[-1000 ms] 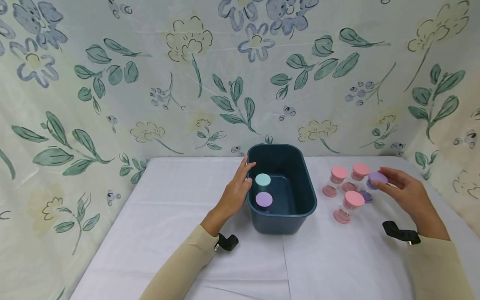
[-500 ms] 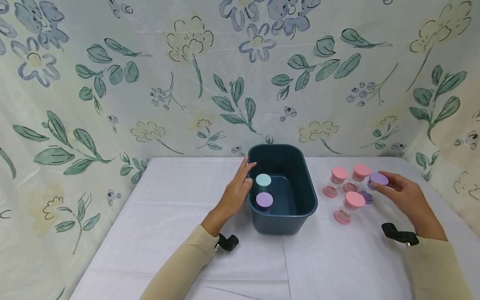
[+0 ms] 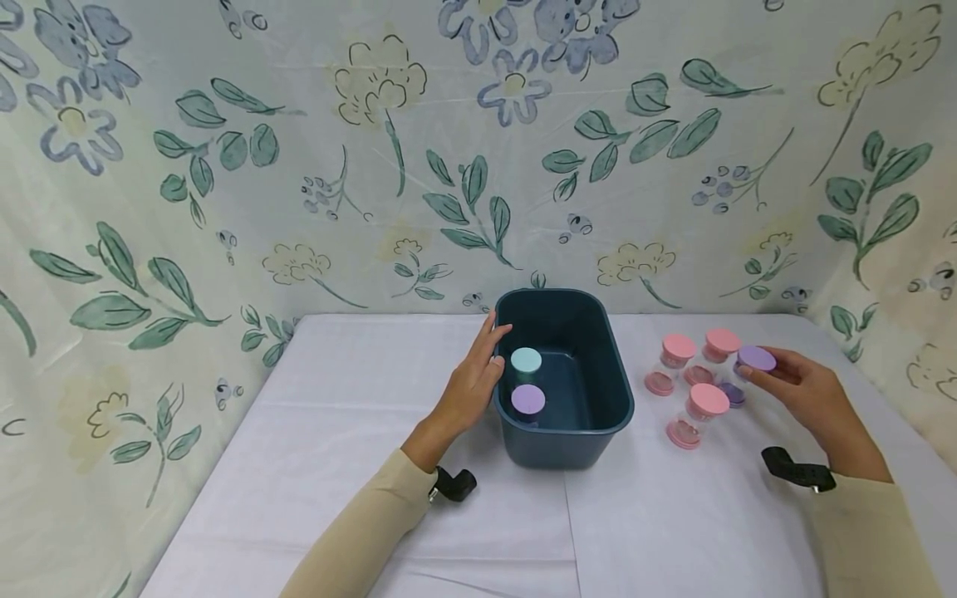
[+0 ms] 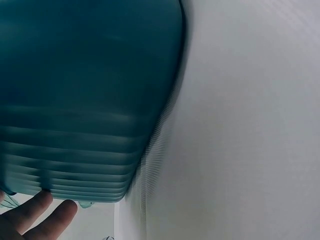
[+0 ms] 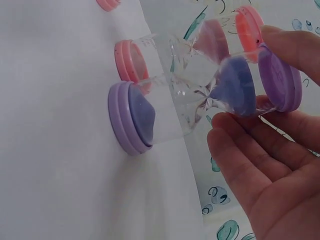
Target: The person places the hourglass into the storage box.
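Note:
My right hand point(image 3: 811, 394) pinches a purple-capped sand timer point(image 3: 756, 358) by its upper end, thumb on one side and fingers on the other. In the right wrist view this sand timer point(image 5: 242, 87) stands upright, with blue-violet sand in both bulbs and its lower cap at the white cloth. A pink sand timer point(image 5: 212, 40) is close beside it. My left hand point(image 3: 467, 386) rests along the left wall of a dark teal bin point(image 3: 564, 448), fingers extended, with fingertips at the rim. Inside the bin stand a mint-capped sand timer point(image 3: 527, 360) and another purple-capped sand timer point(image 3: 527, 399).
Three pink sand timers stand right of the bin: one at the back left point(image 3: 678, 347), one at the back right point(image 3: 722, 341) and one in front point(image 3: 709, 399). A white cloth point(image 3: 336, 415) covers the table. Behind it hangs a floral curtain point(image 3: 299, 166).
My right hand has shifted very slightly to the left at the wrist, still holding the purple-capped sand timer in the same place. My left hand and the bin have stayed put.

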`<state>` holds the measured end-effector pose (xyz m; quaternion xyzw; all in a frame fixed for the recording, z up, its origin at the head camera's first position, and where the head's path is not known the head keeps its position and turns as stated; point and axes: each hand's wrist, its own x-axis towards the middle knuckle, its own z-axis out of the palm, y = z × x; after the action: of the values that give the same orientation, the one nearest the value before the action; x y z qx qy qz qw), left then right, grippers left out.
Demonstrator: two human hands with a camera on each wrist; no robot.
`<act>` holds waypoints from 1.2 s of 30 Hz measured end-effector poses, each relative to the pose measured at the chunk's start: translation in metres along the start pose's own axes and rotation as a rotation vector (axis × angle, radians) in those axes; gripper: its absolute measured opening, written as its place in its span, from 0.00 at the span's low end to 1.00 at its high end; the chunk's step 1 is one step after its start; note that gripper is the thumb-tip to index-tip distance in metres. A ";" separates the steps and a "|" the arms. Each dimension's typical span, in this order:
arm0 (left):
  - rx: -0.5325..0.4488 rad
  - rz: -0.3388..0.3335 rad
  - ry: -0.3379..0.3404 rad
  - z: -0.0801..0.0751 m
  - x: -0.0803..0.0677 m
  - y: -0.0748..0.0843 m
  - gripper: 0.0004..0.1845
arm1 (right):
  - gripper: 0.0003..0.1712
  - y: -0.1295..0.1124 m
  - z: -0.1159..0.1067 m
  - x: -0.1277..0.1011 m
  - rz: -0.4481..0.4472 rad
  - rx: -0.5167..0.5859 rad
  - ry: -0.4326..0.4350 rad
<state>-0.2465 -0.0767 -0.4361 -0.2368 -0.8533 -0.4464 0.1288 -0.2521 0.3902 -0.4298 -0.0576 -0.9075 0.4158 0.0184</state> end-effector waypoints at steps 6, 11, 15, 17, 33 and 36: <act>-0.003 0.001 0.003 0.000 0.000 0.000 0.29 | 0.51 0.002 0.000 0.001 -0.002 0.010 -0.010; -0.003 -0.001 0.002 0.000 0.000 -0.001 0.29 | 0.52 0.005 -0.001 0.000 0.008 0.025 -0.025; 0.007 -0.013 0.000 0.001 -0.001 -0.002 0.28 | 0.53 0.007 0.000 0.000 0.023 0.035 -0.031; 0.011 -0.012 0.001 0.001 -0.001 -0.002 0.29 | 0.53 0.008 0.000 0.000 0.026 0.038 -0.031; 0.011 0.001 0.004 0.002 -0.001 -0.004 0.30 | 0.51 0.007 0.001 -0.001 0.019 0.054 -0.023; 0.010 -0.001 0.002 0.001 -0.001 -0.004 0.29 | 0.51 0.006 0.001 0.000 0.012 0.051 -0.002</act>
<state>-0.2479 -0.0777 -0.4397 -0.2354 -0.8556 -0.4422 0.1306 -0.2512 0.3933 -0.4346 -0.0621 -0.8963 0.4388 0.0167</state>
